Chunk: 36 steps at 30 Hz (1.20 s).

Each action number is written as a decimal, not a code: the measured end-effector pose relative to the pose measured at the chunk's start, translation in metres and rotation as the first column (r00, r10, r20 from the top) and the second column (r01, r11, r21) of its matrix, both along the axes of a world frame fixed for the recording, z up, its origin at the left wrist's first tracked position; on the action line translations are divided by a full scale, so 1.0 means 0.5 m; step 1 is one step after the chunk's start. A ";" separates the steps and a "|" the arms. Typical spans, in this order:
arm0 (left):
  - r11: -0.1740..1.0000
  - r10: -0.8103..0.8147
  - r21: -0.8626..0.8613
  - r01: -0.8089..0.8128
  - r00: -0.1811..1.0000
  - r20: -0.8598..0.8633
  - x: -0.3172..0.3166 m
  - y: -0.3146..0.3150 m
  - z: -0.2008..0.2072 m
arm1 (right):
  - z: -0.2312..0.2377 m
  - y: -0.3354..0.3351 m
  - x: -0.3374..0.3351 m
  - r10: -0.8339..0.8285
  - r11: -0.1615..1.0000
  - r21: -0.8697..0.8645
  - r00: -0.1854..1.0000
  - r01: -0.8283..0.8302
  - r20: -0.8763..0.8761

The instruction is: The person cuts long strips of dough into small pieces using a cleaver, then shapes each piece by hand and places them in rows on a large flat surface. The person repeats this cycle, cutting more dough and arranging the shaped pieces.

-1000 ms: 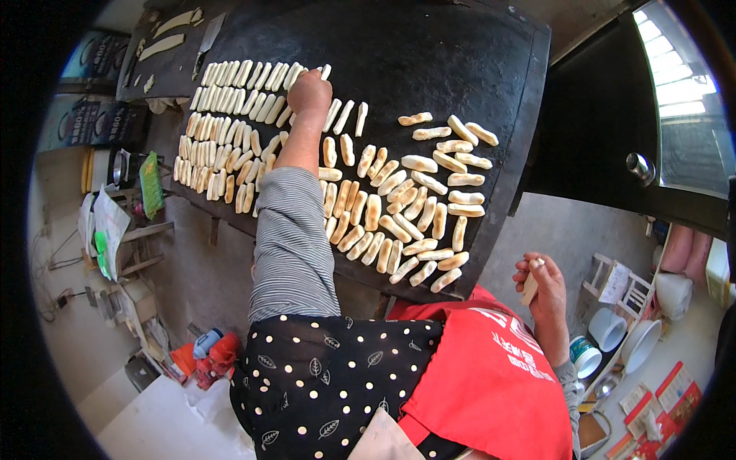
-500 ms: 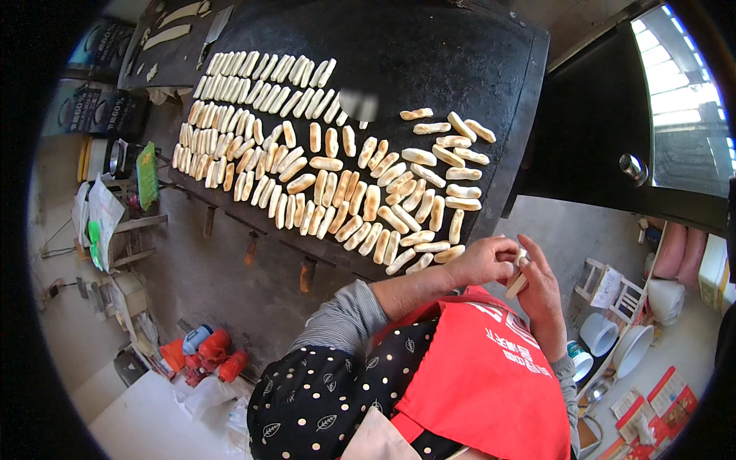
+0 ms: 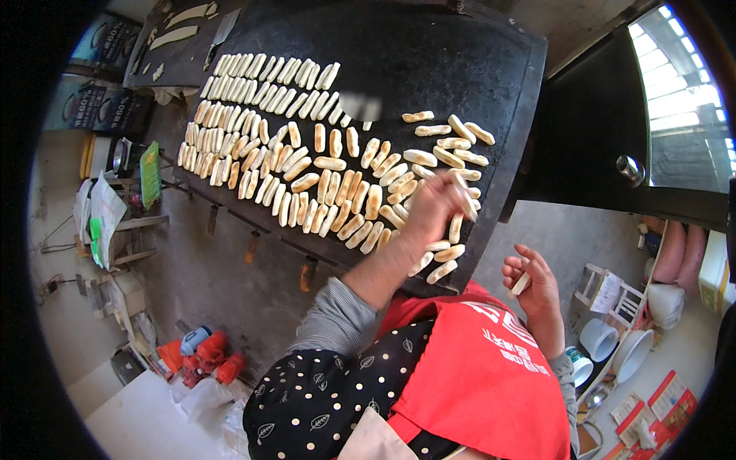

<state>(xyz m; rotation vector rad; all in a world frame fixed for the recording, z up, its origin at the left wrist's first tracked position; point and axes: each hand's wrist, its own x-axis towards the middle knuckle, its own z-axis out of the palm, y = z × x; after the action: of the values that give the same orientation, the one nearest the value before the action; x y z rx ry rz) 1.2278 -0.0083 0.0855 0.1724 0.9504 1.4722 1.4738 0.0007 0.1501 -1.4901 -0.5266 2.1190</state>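
Observation:
On the right part of the dark griddle, my left hand is over the near rows, blurred by motion. Its fingers close on a pale bread stick tilted among others lying there. My right hand stays in front of the apron, past the griddle's near right corner, its fingers curled round another short bread stick. Browned bread sticks lie scattered close to the left hand. Paler bread sticks form neat rows at the far left.
A black cabinet with a metal knob stands right of the griddle. Dough strips and a flat blade lie on a board at the far left. White tubs and a small white chair are on the right; red bags sit lower left.
My left hand has left my right hand's side and reached up and left over the griddle, onto a bread stick. The right hand remains near the apron with its bread stick.

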 end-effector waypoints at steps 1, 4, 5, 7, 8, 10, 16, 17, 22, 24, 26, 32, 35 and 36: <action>0.998 0.065 0.006 -0.065 0.991 -0.117 -0.059 0.028 -0.002 | -0.004 0.000 0.005 0.004 1.000 -0.003 1.000 -0.005 -0.026; 0.986 0.124 -0.021 -0.164 0.820 -0.558 -0.260 0.128 0.001 | -0.012 0.000 0.016 0.015 1.000 -0.005 1.000 -0.015 -0.014; 0.973 -0.010 -0.148 -0.176 0.609 -0.793 -0.322 0.163 0.004 | -0.013 0.001 0.018 0.013 1.000 0.002 1.000 -0.013 0.000; 0.986 0.028 -0.033 -0.162 0.357 -0.934 -0.424 0.213 0.004 | -0.015 0.002 0.018 0.015 1.000 0.011 1.000 -0.015 0.001; 0.983 0.010 -0.049 -0.176 0.318 -0.948 -0.471 0.241 0.004 | -0.015 0.004 0.017 0.020 1.000 0.015 1.000 -0.020 -0.012; 0.982 -0.108 -0.111 -0.154 0.033 -0.994 -0.533 0.274 -0.008 | -0.013 0.008 0.013 0.020 1.000 0.010 0.999 -0.020 -0.031; 0.927 -0.364 -0.307 -0.217 -0.314 -0.877 -0.580 0.300 -0.062 | -0.006 0.012 0.006 0.011 1.000 -0.003 1.000 -0.011 0.008; 0.918 -0.390 -0.331 -0.217 -0.350 -0.852 -0.578 0.301 -0.069 | -0.005 0.013 0.007 0.018 1.000 -0.002 1.000 -0.018 0.025; 0.892 -0.448 -0.339 -0.299 -0.493 -0.746 -0.552 0.299 -0.085 | -0.007 0.013 0.014 0.016 1.000 -0.001 1.000 -0.016 0.009; 0.900 -0.422 -0.287 -0.329 -0.486 -0.766 -0.540 0.293 -0.078 | -0.007 0.012 0.015 0.019 1.000 0.005 1.000 -0.019 0.002; 0.921 -0.347 -0.183 -0.343 -0.515 -0.784 -0.520 0.282 -0.060 | -0.005 0.011 0.014 0.001 1.000 0.012 1.000 -0.001 0.021; 0.969 0.201 0.205 0.138 0.045 -0.979 -0.218 0.159 -0.030 | 0.001 0.006 0.008 -0.041 0.982 0.183 0.998 0.049 -0.043; 0.849 -0.233 0.090 0.521 0.521 -0.821 0.006 0.031 0.002 | 0.005 -0.003 0.009 -0.011 0.950 0.312 0.998 0.032 -0.069; 0.780 -0.233 0.107 0.616 0.445 -0.865 0.057 -0.003 0.017 | 0.006 -0.006 0.011 0.007 0.931 0.365 0.997 0.023 -0.079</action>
<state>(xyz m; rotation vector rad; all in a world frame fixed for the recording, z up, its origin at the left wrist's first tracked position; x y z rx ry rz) 1.2563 -0.0099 0.0942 1.4574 1.1735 1.0211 1.4792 -0.0025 0.1532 -1.1901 -0.8326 1.9314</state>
